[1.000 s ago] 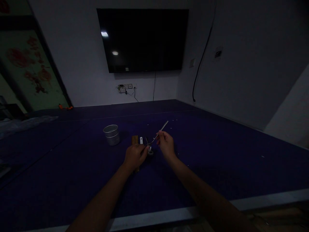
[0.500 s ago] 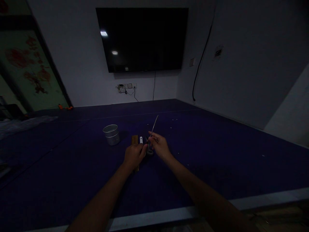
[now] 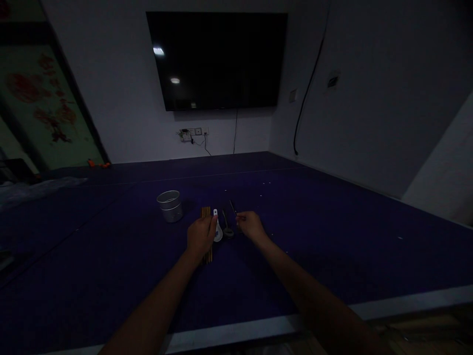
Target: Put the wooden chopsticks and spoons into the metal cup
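Note:
A row of wooden chopsticks (image 3: 211, 253) lies on the purple surface, partly covered by my left hand (image 3: 199, 236). That hand's fingers are curled over them, its thumb at the handle of a white ceramic spoon (image 3: 219, 233). Just right of that spoon lies a dark metal spoon (image 3: 228, 231), handle pointing away. My right hand (image 3: 252, 226) pinches a thin metal utensil (image 3: 232, 206), its shaft slanting up and left from the fingertips; the other end is hidden, so its kind is unclear. Left of the chopsticks stands an open metal cup (image 3: 172, 209).
The purple surface (image 3: 332, 246) has a pale front edge (image 3: 236, 335). Small white bits lie scattered on it. Clear plastic (image 3: 44, 187) and orange items (image 3: 99, 164) sit at the far left. A television (image 3: 221, 61) hangs on the back wall above sockets (image 3: 190, 133).
My left hand has shifted left, uncovering the white spoon and the dark spoon. My right hand has moved slightly right and lowered the metal utensil, which now leans left.

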Demonstrator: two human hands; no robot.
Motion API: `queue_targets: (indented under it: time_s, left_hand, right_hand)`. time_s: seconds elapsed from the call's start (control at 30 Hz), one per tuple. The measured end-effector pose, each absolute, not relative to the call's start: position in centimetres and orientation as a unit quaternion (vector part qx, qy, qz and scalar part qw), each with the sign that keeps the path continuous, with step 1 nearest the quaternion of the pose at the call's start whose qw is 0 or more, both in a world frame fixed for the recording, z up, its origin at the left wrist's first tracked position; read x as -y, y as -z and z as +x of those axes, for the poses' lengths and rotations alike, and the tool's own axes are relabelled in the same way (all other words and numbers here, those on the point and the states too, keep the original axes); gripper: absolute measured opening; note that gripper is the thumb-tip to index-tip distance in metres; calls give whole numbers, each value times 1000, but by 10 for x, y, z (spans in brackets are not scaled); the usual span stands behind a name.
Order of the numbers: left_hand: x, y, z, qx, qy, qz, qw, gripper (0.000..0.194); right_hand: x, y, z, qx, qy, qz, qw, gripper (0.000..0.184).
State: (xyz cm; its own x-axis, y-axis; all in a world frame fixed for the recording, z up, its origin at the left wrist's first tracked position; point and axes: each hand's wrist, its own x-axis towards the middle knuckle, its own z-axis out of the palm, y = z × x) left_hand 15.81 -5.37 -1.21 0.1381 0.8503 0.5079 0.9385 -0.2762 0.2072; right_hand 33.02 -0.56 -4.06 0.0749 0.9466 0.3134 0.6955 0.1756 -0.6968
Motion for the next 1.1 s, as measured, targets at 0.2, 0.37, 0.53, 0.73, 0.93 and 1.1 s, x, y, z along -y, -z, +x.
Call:
queue_targets:
  time_s: [0.2, 0.37, 0.53, 0.73, 0.93, 1.1]
  left_hand:
    - [53, 10, 159, 620, 241, -745, 50, 57]
    - [54, 8, 160, 627, 237, -741, 35, 58]
    - [53, 9, 160, 632, 234, -738, 26, 60]
    - [52, 10, 160, 631, 235, -739, 23, 60]
    - [51, 10, 160, 629, 236, -740, 26, 60]
    - [52, 10, 160, 632, 230, -740, 28, 59]
  right_hand:
    - [9, 40, 329, 667, -147, -642, 348, 20]
    - [13, 38, 326, 674, -130, -649, 328, 18]
    - [15, 38, 324, 678, -114, -654, 315, 19]
    - [16, 38, 324, 677, -103, -660, 308, 21]
    - [18, 36, 323, 672, -94, -668, 304, 20]
    - [18, 34, 324, 678, -90, -663, 303, 18]
